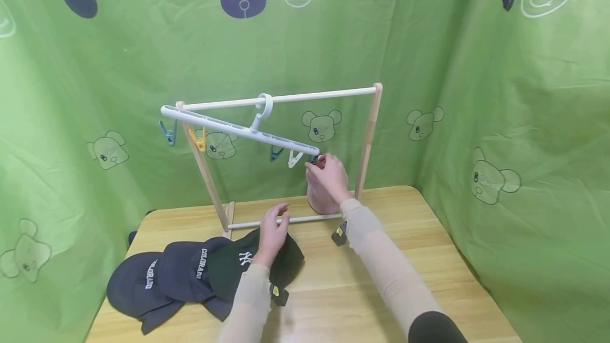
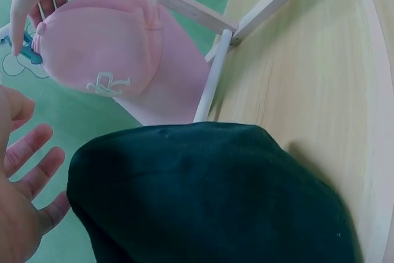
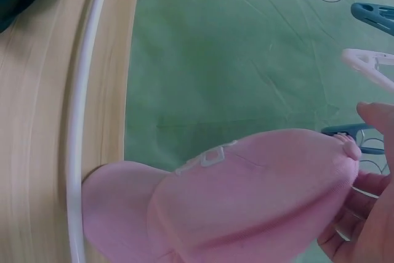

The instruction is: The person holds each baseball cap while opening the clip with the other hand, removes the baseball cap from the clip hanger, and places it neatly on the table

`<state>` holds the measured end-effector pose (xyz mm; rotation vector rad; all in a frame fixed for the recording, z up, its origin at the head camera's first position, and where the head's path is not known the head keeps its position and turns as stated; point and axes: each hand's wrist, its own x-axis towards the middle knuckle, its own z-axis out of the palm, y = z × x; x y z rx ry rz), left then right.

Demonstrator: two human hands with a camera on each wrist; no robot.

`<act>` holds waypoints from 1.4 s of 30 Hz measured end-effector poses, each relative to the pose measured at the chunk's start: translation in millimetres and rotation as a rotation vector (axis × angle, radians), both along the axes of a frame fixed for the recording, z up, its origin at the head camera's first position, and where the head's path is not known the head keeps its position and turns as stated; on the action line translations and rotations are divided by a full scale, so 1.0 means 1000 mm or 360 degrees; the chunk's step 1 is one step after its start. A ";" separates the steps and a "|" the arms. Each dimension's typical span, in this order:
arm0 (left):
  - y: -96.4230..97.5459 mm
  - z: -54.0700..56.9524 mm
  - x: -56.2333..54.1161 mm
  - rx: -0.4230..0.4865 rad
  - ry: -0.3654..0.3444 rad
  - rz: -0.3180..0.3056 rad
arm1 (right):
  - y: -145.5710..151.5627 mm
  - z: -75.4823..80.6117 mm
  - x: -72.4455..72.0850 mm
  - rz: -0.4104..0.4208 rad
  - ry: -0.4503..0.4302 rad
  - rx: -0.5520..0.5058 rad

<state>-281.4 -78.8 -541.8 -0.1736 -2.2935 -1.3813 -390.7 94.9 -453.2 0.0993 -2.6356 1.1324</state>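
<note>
In the head view, my right hand [image 1: 330,174] is at the hanger's right end, thumb and fingers around a dark teal clothes peg [image 3: 351,130]. Its other fingers lie against the crown of a pink baseball cap [image 3: 258,195], whose top button is right at the peg. The cap hangs brim-down, with a white emblem on its front. My left hand [image 1: 274,232] has its fingers spread, holding nothing, above a dark green cap [image 2: 209,189] with a white NY logo. The pale blue hanger [image 1: 205,120] hooks over the rack's top bar and tilts down to the right.
A wooden rack [image 1: 369,136] with a white lower bar [image 1: 305,219] stands on the wooden table [image 1: 405,258]. Two navy Colorado caps [image 1: 183,269] overlap the green one at left. Other pegs hang along the hanger: blue [image 1: 168,134], yellow [image 1: 199,141], teal [image 1: 275,153] and white [image 1: 295,159].
</note>
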 end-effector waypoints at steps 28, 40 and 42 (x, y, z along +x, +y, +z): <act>0.012 -0.007 -0.004 -0.0006 -0.0109 -0.0038 | -0.013 0.011 -0.001 0.0022 -0.0093 0.0002; 0.013 -0.006 -0.001 -0.0003 -0.0132 -0.0042 | -0.008 0.018 0.002 0.0100 -0.0126 -0.0221; 0.013 -0.006 -0.001 -0.0011 -0.0138 -0.0031 | -0.009 0.019 0.001 0.0116 -0.0115 -0.0258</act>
